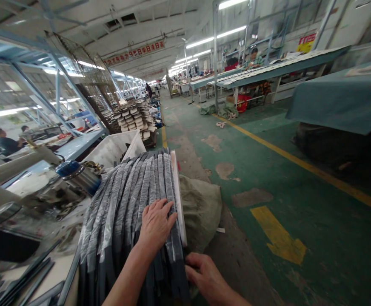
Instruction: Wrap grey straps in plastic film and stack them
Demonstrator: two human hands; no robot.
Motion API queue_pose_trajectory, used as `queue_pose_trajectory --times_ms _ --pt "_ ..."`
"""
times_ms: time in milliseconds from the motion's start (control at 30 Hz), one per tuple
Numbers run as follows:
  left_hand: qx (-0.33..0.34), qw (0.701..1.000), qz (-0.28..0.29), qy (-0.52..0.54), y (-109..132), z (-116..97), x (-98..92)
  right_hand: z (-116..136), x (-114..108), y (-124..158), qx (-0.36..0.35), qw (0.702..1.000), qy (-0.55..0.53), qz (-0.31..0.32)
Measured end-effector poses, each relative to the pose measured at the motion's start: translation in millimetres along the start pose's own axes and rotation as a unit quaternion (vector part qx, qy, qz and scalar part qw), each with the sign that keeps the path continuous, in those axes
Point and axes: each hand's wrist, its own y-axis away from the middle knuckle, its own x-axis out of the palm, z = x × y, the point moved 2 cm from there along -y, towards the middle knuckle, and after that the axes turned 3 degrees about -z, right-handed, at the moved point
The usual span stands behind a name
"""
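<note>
— While the left hand (pixel 155 223) lies flat, fingers spread, on the stack of grey sleeved panels (pixel 131 199), what is the right hand (pixel 204 274) doing?
— Pinching the stack's near edge, beside the sack (pixel 201 204). Nothing looks pulled free yet; I judge it barely begun.

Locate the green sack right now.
Head view, lower centre: the green sack lies on the floor just right of the stack of grey strips, above the right hand.

Signage, workshop hall

Red banner (pixel 135 52) under the roof, far above the yellow floor arrow (pixel 279 236): yellow characters, too small to read. Yellow wall sign (pixel 306 43), upper right of the arrow: red characters, illegible.
</note>
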Motion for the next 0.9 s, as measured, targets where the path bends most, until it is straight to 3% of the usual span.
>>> queue_pose_trajectory --times_ms 333,467,567,700,833,900 --pt "-0.005 1.0 -0.001 0.002 1 -2 0.8 9 -15 2 -0.006 0.999 0.052 -0.005" --pt "-0.025 0.999 -0.017 0.011 3 -4 1.6 5 -15 3 -0.019 1.0 0.003 0.004" --pt "-0.036 0.999 -0.033 0.018 12 -2 -8.1 3 -16 3 -0.039 0.999 -0.03 -0.002" --pt "-0.004 0.995 -0.102 0.019 52 7 -23.1 8 -23 -1 -0.035 0.998 -0.028 -0.041" --pt "0.057 0.983 -0.172 0.03 122 21 -20.1 14 -37 -9 -0.033 0.99 0.018 -0.139" --pt "-0.002 0.981 -0.169 0.09 162 27 -16.2 16 -40 -14 -0.056 0.983 0.035 -0.17"
